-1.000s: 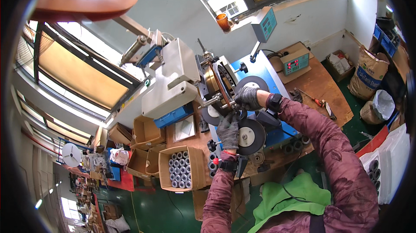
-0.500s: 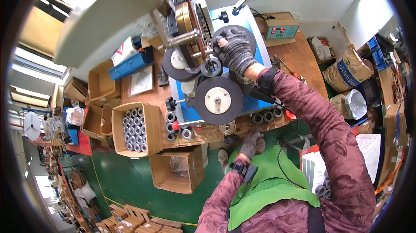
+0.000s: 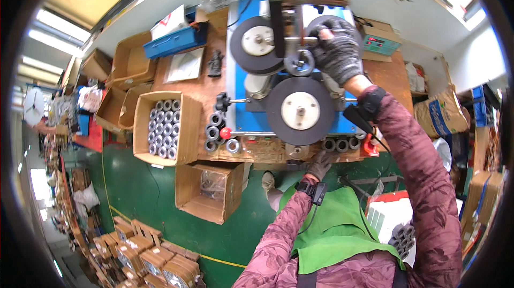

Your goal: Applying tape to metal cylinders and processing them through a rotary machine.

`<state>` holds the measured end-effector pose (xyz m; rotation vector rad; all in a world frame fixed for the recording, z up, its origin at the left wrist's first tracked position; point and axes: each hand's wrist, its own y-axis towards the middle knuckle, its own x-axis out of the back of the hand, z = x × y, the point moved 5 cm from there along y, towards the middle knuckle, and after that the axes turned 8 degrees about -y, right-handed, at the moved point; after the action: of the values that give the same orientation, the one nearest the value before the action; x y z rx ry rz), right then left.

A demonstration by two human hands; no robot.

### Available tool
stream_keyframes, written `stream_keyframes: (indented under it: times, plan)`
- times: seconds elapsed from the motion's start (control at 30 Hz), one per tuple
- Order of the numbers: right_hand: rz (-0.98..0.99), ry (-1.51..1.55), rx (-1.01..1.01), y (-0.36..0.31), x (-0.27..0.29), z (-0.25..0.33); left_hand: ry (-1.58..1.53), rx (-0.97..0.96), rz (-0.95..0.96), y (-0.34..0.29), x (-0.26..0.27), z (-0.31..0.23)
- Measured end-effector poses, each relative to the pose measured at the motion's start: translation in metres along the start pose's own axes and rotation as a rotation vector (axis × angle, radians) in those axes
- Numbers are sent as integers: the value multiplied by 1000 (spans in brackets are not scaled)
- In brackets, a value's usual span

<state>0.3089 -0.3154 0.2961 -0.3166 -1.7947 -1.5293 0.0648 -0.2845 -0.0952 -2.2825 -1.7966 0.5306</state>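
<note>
My right hand (image 3: 338, 52), in a grey striped knit glove, is closed at the upper right of the bench machine, its fingers curled beside a small metal ring (image 3: 300, 62). What it grips is hidden under the fingers. The ring sits among several dark wheels with white hubs; the largest wheel (image 3: 276, 122) is at the front. Below the bench's front edge is my left hand (image 3: 319, 165), gloved, its fingertips close to a row of grey metal rings (image 3: 341, 144). Its fingers are too dark and foreshortened to read.
A cardboard box (image 3: 190, 133) of upright rings stands at the left, with loose rings (image 3: 214, 127) beside it. Below is an open carton (image 3: 209, 191). A red-knobbed lever (image 3: 225, 133) juts along the machine's front. A control box (image 3: 380, 42) stands behind right.
The view has turned and shifted, and the large pale part at upper left is gone from sight. My left hand has come closer to the ring row; my right hand stays at the machine.
</note>
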Motion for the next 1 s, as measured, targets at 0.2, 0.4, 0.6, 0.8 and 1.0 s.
stream_keyframes:
  times: [0.2, 0.4, 0.6, 0.8, 1.0]
  plan:
    - [54, 40, -40, -11, -13, 10, 955, -180, 162, -4, 68, 79]
    - [39, 165, -37, 1, -20, 65, 740, -66, -148, -46, 138, 124]
    - [77, -5, -3, -28, -34, -25, 440, 621, -154, -95, 166, 68]
    - [130, -93, 12, -32, -71, -29, 178, 750, -536, -257, 342, 108]
    - [291, 93, 50, -34, -74, -28, -124, 622, -1185, -420, 422, 80]
